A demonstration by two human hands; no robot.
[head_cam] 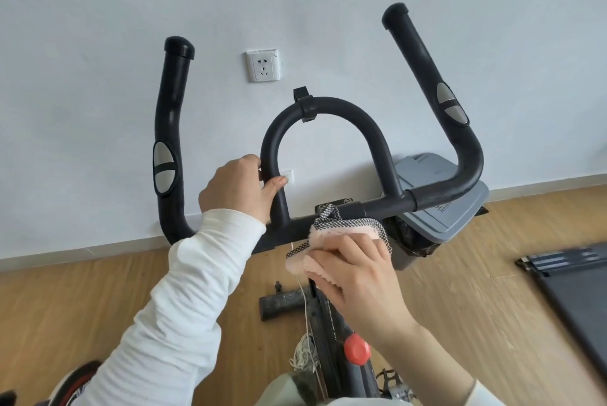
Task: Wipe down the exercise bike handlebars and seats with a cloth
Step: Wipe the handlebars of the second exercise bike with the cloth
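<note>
The exercise bike's black handlebars [328, 107] fill the middle of the view, with a centre loop and two upswept side grips carrying silver sensor pads. My left hand [238, 190] is wrapped around the left leg of the centre loop. My right hand [358, 277] presses a pink fluffy cloth [335, 235] with a black-and-white patterned edge against the crossbar at the stem. A red knob [357, 349] sits lower on the bike's frame. The seat is out of view.
A white wall with a power socket [262, 65] stands behind the bike. A grey lidded bin [437, 195] sits on the wooden floor at the right. A dark mat or treadmill [578, 290] lies at the far right. The bike's front foot [282, 304] rests on the floor.
</note>
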